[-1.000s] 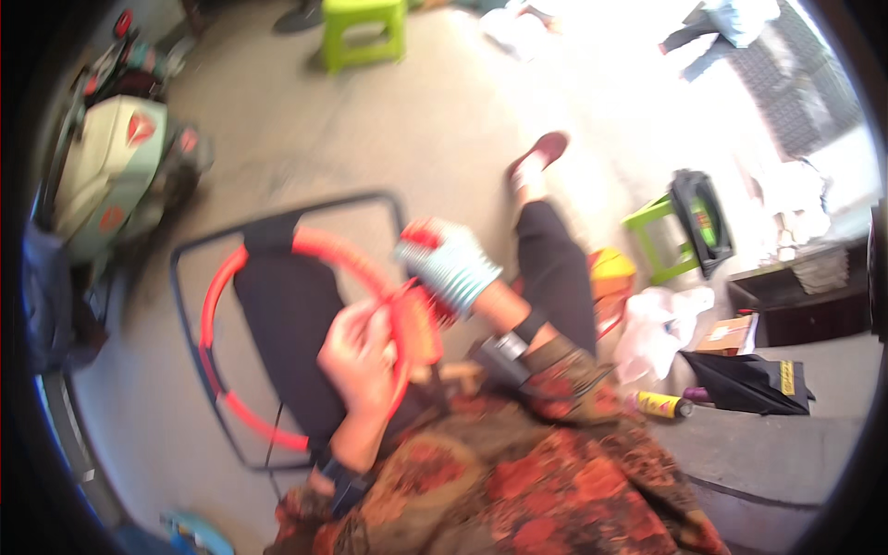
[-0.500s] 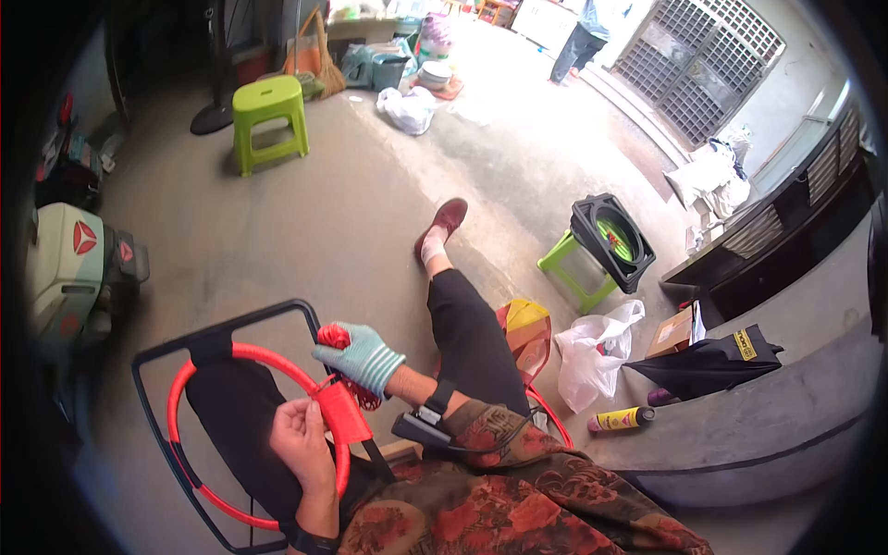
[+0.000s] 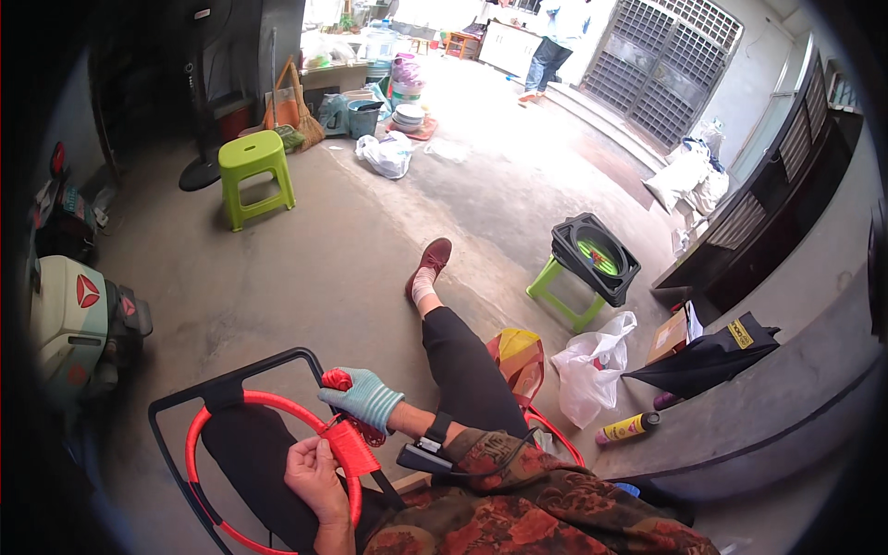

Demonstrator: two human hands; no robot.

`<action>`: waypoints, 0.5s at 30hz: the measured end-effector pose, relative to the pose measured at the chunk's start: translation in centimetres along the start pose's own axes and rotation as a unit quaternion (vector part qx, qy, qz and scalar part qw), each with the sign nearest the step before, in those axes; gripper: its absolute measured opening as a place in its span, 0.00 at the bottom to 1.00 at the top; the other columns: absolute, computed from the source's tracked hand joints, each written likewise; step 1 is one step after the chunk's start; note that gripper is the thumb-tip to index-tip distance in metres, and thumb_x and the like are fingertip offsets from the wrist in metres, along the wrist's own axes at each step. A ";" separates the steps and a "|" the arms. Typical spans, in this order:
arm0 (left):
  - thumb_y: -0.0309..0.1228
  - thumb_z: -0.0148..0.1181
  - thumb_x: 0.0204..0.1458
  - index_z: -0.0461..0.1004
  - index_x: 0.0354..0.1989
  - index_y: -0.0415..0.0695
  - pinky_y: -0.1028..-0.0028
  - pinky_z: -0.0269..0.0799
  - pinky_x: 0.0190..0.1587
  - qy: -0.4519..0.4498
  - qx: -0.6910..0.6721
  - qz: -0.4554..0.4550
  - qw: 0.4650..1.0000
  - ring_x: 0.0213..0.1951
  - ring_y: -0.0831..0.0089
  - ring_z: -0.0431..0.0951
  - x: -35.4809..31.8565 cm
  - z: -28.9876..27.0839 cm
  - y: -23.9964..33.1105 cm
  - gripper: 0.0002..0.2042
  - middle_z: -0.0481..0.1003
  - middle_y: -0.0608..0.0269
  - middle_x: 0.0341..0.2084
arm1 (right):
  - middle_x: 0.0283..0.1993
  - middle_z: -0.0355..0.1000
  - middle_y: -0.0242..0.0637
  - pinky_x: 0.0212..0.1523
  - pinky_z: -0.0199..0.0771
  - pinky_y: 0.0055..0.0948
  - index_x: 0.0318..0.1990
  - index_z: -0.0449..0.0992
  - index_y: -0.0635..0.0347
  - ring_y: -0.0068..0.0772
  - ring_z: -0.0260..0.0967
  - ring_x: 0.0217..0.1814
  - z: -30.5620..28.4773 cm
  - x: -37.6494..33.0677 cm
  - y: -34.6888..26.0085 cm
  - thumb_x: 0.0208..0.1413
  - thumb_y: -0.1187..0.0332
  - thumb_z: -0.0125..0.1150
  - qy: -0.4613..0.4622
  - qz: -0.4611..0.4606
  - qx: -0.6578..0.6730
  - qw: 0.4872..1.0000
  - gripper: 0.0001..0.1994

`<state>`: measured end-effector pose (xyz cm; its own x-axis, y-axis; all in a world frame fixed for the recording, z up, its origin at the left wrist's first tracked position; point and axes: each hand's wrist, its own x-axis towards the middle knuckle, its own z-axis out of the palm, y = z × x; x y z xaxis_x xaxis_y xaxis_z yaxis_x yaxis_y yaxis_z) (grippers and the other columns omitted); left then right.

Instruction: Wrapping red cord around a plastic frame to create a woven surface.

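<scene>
A black rectangular frame (image 3: 171, 400) with a ring inside lies over my left thigh. Much of the ring (image 3: 196, 435) is wrapped in orange-red cord, with black stretches between. On its right side a wide, flat winding of red cord (image 3: 353, 448) spans from the ring toward the frame's bar. My bare left hand (image 3: 317, 476) is closed, its thumb and fingertips pinching at the left edge of that winding. In a striped light-blue glove, my right hand (image 3: 363, 400) grips a bundle of red cord (image 3: 337, 379) just above the winding; part of the bundle hangs below the palm.
A green stool (image 3: 254, 176) stands ahead left. Black frames (image 3: 597, 259) are stacked on another green stool at right. Nearer lie a white plastic bag (image 3: 592, 370), a spray can (image 3: 629, 427) and a folded umbrella (image 3: 708, 356). Far off stands a person (image 3: 548, 55).
The whole view has shifted, so the frame and both hands appear lower. My gloved hand still holds the cord bundle, and my left fingers stay at the winding's edge.
</scene>
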<state>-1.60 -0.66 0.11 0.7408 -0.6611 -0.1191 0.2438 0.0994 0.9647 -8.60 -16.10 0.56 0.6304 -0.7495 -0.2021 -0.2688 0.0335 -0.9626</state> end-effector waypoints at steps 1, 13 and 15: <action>0.23 0.56 0.57 0.69 0.35 0.37 0.86 0.65 0.23 -0.002 -0.002 0.000 1.000 0.21 0.86 0.71 0.1 0.0 0.0 0.03 0.75 0.65 0.24 | 0.30 0.74 0.39 0.38 0.73 0.30 0.40 0.75 0.62 0.24 0.69 0.31 0.0 0.0 -0.1 0.52 0.58 0.63 -0.003 0.007 0.013 1.000 0.16; 0.23 0.57 0.57 0.70 0.35 0.37 0.87 0.64 0.23 -0.005 0.004 0.000 1.000 0.21 0.86 0.70 -0.2 -0.3 0.1 0.03 0.75 0.66 0.23 | 0.28 0.74 0.36 0.36 0.73 0.28 0.39 0.75 0.62 0.22 0.69 0.29 0.4 -0.3 0.3 0.52 0.59 0.63 0.001 0.014 0.017 1.000 0.15; 0.23 0.56 0.57 0.70 0.35 0.37 0.87 0.64 0.23 0.000 0.007 -0.003 1.000 0.21 0.86 0.70 -0.5 -0.8 0.2 0.03 0.75 0.66 0.23 | 0.28 0.74 0.36 0.36 0.73 0.28 0.39 0.75 0.62 0.22 0.69 0.29 0.9 -0.3 0.7 0.52 0.60 0.63 -0.004 0.021 0.040 0.999 0.15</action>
<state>-1.43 0.27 0.13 0.7398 -0.6612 -0.1248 0.2397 0.0857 0.9671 -8.26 -15.27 -0.24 0.6259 -0.7407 -0.2440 -0.2363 0.1181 -0.9645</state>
